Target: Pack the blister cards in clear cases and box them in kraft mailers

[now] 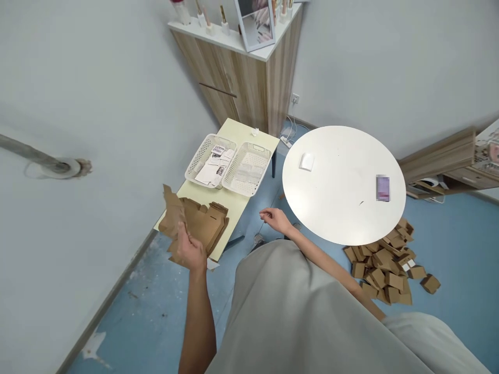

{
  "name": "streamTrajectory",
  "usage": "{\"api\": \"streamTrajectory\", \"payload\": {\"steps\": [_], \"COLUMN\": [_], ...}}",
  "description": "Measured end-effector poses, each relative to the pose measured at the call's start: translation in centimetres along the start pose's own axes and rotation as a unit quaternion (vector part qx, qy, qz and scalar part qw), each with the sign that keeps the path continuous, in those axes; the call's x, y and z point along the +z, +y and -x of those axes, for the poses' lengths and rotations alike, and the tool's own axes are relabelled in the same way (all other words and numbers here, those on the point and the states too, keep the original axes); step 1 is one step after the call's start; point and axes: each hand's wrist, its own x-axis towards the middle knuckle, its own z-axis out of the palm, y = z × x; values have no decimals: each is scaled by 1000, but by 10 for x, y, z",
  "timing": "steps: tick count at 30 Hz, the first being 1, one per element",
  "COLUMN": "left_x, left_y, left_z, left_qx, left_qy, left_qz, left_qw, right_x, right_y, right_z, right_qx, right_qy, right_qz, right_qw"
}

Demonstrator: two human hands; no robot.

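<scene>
My left hand (191, 250) grips a flat, unfolded cardboard box blank (172, 210) and holds it raised at the left end of the pale yellow table (237, 208). Beside and partly under it lies a stack of flat cardboard blanks (205, 223), with tabs and slots at their edges. My right hand (277, 220) hangs in the air between the yellow table and the white round table (335, 192). Its fingers are curled in, and nothing shows in them.
On the yellow table stand a white basket (191, 169) holding printed cards and another white basket (257, 188) with clear packets. A small white item (306, 161) and a blurred purple item (383, 188) lie on the round table. Folded cardboard boxes (390, 270) are heaped on the floor. A wooden cabinet (241, 78) stands behind.
</scene>
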Motion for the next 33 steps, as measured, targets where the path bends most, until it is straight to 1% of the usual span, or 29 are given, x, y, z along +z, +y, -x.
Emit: {"api": "streamTrajectory", "payload": {"steps": [1, 2, 3, 4, 6, 9, 10, 12, 15, 17, 19, 22, 24, 27, 29, 31, 33], "left_x": [0, 3, 8, 16, 39, 86, 104, 141, 199, 239, 278, 330, 357, 384, 394, 399, 399], "left_y": [18, 38, 60, 84, 133, 204, 226, 264, 306, 325, 337, 345, 347, 350, 351, 350, 346], "left_z": [-3, -4, -5, -5, -3, 4, 7, 14, 25, 33, 44, 62, 75, 93, 103, 111, 114], "left_qx": [-6, -3, 12, 37, 95, 202, 243, 324, 424, 474, 509, 535, 546, 553, 548, 538, 527], "left_qy": [51, 82, 91, 80, 36, -37, -69, -133, -233, -289, -351, -436, -481, -533, -555, -567, -570], "left_qz": [-2, -3, -3, -1, 5, 38, 51, 77, 89, 67, 32, -22, -51, -81, -96, -104, -100], "left_qw": [999, 997, 996, 996, 995, 978, 966, 933, 870, 829, 785, 723, 684, 635, 618, 615, 622], "right_x": [-11, -22, -34, -47, -74, -115, -129, -155, -191, -211, -227, -243, -248, -248, -245, -243, -242], "right_y": [0, 0, 0, 0, 2, 11, 17, 33, 70, 101, 131, 166, 178, 181, 177, 175, 176], "right_z": [-1, -2, -2, -1, 3, 15, 20, 32, 54, 70, 87, 113, 129, 143, 142, 133, 115], "right_qx": [-7, -14, -21, -27, -40, -48, -46, -30, 15, 59, 108, 168, 197, 226, 234, 238, 238], "right_qy": [-1, -1, 1, 7, 24, 65, 84, 130, 206, 253, 301, 365, 405, 441, 439, 421, 397], "right_qz": [-8, -17, -28, -41, -77, -163, -193, -242, -281, -295, -298, -276, -244, -192, -162, -132, -100], "right_qw": [1000, 1000, 999, 999, 996, 983, 976, 961, 937, 920, 900, 873, 859, 847, 852, 865, 881]}}
